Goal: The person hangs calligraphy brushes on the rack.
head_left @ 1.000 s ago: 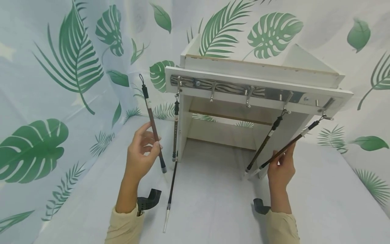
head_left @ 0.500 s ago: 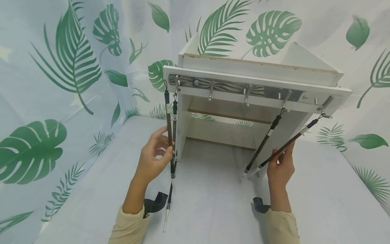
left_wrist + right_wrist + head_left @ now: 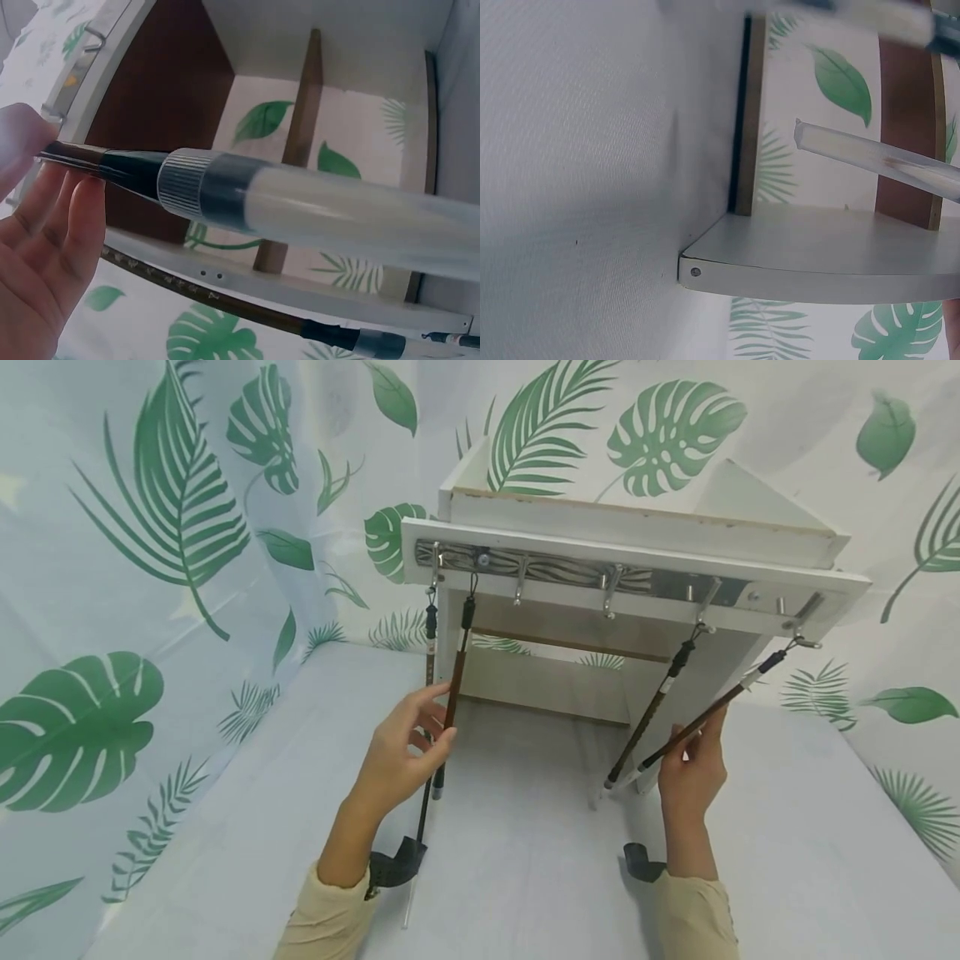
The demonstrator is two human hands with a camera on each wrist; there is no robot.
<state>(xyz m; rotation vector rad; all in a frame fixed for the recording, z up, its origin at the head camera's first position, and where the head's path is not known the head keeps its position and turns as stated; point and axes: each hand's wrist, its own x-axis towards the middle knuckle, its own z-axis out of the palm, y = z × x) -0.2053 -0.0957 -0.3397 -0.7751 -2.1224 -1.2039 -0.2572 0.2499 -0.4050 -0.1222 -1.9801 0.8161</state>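
My left hand (image 3: 405, 752) pinches a brown calligraphy brush (image 3: 455, 689) between thumb and fingers. Its loop overlaps the hook rail (image 3: 555, 568) between the first two hooks from the left. A clear cap (image 3: 360, 217) covers its tip, large in the left wrist view. Behind it another brush (image 3: 431, 631) hangs from the leftmost hook. At the right, my right hand (image 3: 692, 777) holds the handle of a calligraphy brush (image 3: 697, 724), tilted outward, its loop on the rightmost hook. Beside that, a further brush (image 3: 651, 714) hangs at a slant. In the right wrist view a capped tip (image 3: 870, 157) shows.
The rail is fixed along the front of a white shelf unit (image 3: 637, 539). A thin dark brush (image 3: 423, 814) with a clear cap lies on the white table (image 3: 525, 860) below my left hand. Leaf-printed cloth (image 3: 187, 710) surrounds the table.
My left hand has carried its brush rightward, past the leftmost hanging brush, bringing its loop up to the rail. My right hand has stayed in place with its brush.
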